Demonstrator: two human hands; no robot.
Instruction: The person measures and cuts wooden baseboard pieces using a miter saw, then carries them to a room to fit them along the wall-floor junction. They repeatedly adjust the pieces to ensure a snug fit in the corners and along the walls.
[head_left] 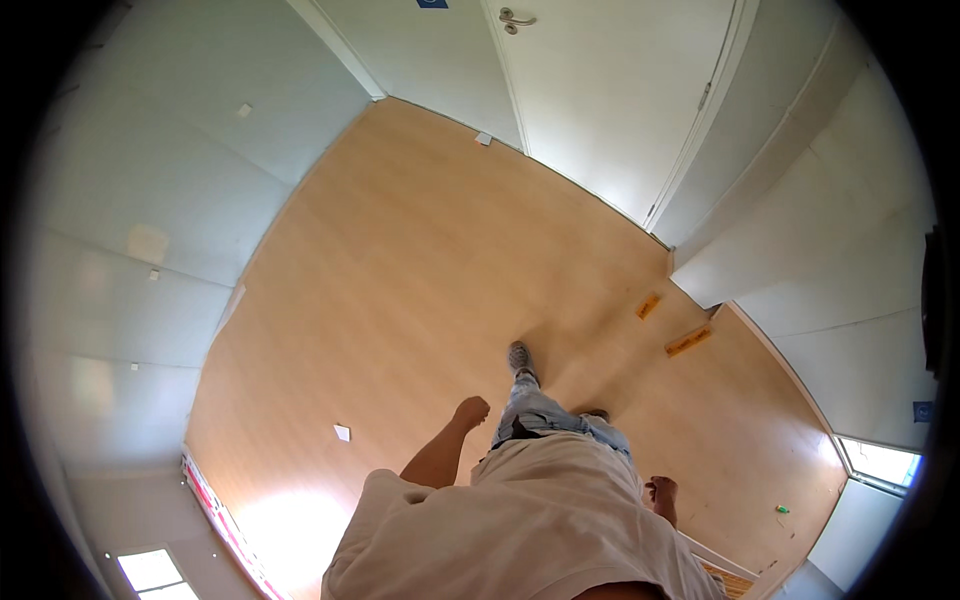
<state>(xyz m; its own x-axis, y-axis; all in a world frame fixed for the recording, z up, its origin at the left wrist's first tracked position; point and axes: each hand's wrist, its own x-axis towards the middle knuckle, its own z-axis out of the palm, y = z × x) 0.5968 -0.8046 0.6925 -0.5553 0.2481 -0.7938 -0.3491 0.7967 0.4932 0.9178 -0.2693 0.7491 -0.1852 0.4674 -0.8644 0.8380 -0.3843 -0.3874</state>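
A small white card (pixel 342 433), or something flat like one, lies on the wood-coloured floor (pixel 400 250) to the left of the person's left hand (pixel 472 413), well apart from it and touched by neither hand. From where I stand it looks light, thin and a little stiff, likely to slide rather than lift cleanly; I would judge a raised edge or corner the best place to take hold, and a crease the main harm it could suffer. The left hand hangs out from the body, its fingers seemingly curled; the right hand (pixel 661 490) hangs beside the pale shirt (pixel 560 520). Neither appears to hold anything, but I cannot tell whether the fingers are pressed together or slightly spread. Counting around the room: one person in blue jeans (pixel 535 405); two shoes, the front shoe (pixel 520 357) set ahead of the rear shoe (pixel 597 413); two orange strips on the floor, a shorter strip (pixel 648 306) and a longer strip (pixel 688 342); one small green object (pixel 782 509) off to the right; and one white door (pixel 610 90) with one metal handle (pixel 517 20).
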